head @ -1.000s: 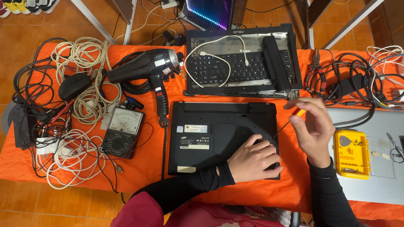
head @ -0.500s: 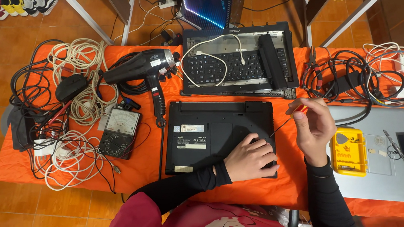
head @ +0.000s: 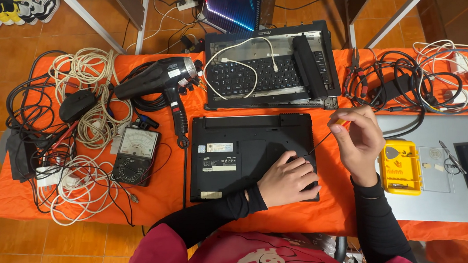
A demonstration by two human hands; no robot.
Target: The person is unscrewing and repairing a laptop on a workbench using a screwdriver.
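Observation:
A black laptop point(head: 246, 147) lies upside down on the orange table point(head: 162, 195). My left hand point(head: 288, 179) rests flat on its lower right corner, holding it down. My right hand point(head: 359, 140) grips a thin screwdriver point(head: 326, 134) with a yellow-orange handle. The shaft slants down-left, and its tip sits on the laptop's base just above my left fingers.
Behind the laptop lies an opened laptop keyboard shell point(head: 270, 67) with a white cable and a black battery. A black heat gun point(head: 158, 79), an analog multimeter point(head: 135, 154) and cable tangles point(head: 75, 103) fill the left. A yellow parts box point(head: 400, 167) sits on a grey panel at right.
My right hand has lowered slightly and turned the screwdriver, its tip staying on the laptop's base. My left hand stays on the corner.

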